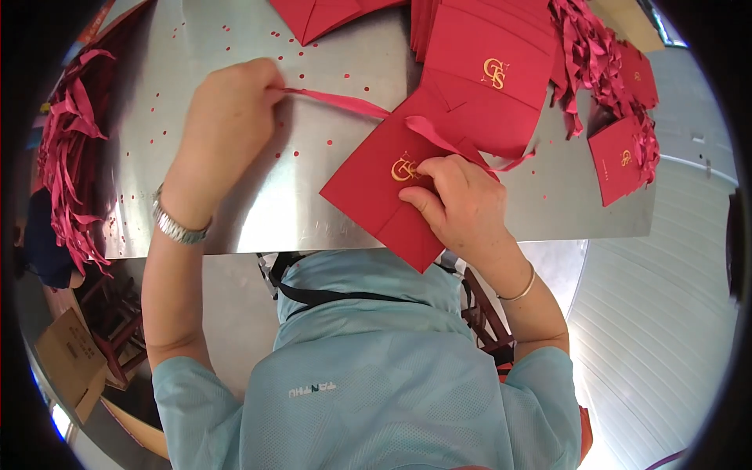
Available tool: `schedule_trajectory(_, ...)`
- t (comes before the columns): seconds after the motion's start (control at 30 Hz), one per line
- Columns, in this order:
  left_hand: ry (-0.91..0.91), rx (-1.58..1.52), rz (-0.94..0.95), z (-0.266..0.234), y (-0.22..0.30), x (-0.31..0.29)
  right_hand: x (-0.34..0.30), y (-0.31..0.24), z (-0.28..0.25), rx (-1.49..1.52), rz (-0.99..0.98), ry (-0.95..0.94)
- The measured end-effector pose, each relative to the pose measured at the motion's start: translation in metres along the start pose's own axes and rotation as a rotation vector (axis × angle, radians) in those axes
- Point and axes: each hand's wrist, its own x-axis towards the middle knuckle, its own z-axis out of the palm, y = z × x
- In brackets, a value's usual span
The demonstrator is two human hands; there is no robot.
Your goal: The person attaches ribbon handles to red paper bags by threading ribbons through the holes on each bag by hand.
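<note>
A small red paper bag (pixel 368 188) with a gold emblem lies flat and slanted over the table's near edge. My right hand (pixel 466 204) grips its right side, the thumb on the front face and the other fingers curled close by. From the bag's upper edge a red ribbon (pixel 337 101) runs leftward, drawn fairly straight. Its far end is pinched in the closed fingers of my left hand (pixel 239 102), held over the metal table. Another length of ribbon (pixel 431 133) crosses the bag's upper right and passes beside my right hand.
Flat red bags (pixel 489 117) overlap just beyond the held one. Ribboned bags (pixel 611 168) and a heap of ribbons (pixel 591 47) lie at the right. More ribbons (pixel 74 149) hang over the left edge. Red paper dots dot the metal table (pixel 313 211). A cardboard box (pixel 70 356) stands lower left.
</note>
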Motion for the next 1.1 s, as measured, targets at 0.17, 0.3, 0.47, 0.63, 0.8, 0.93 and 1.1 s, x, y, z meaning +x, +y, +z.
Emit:
schedule_trajectory(0.17, 0.09, -0.091, 0.008, -0.006, 0.015, -0.023, -0.002, 0.0, 0.002, 0.003, -0.015, -0.004)
schedule_trajectory(0.3, 0.189, -0.182, 0.156, 0.006, 0.043, -0.056, -0.001, -0.001, 0.001, -0.01, -0.036, 0.022)
schedule_trajectory(0.47, 0.339, -0.341, -0.106, 0.017, 0.066, -0.077, -0.002, -0.001, -0.003, -0.044, -0.034, 0.019)
schedule_trajectory(0.63, 0.247, -0.226, -0.005, 0.023, 0.066, -0.087, -0.004, -0.001, -0.003, -0.067, -0.05, -0.022)
schedule_trajectory(0.8, 0.087, -0.114, -0.07, 0.035, 0.072, -0.08, -0.013, 0.007, -0.029, 0.005, 0.02, 0.315)
schedule_trajectory(0.93, 0.116, -0.146, -0.08, 0.038, 0.071, -0.082, -0.022, 0.034, -0.055, 0.158, 0.814, 0.344)
schedule_trajectory(1.1, 0.185, -0.212, -0.05, 0.039, 0.071, -0.08, -0.009, 0.043, -0.052, 0.085, 0.893, 0.162)
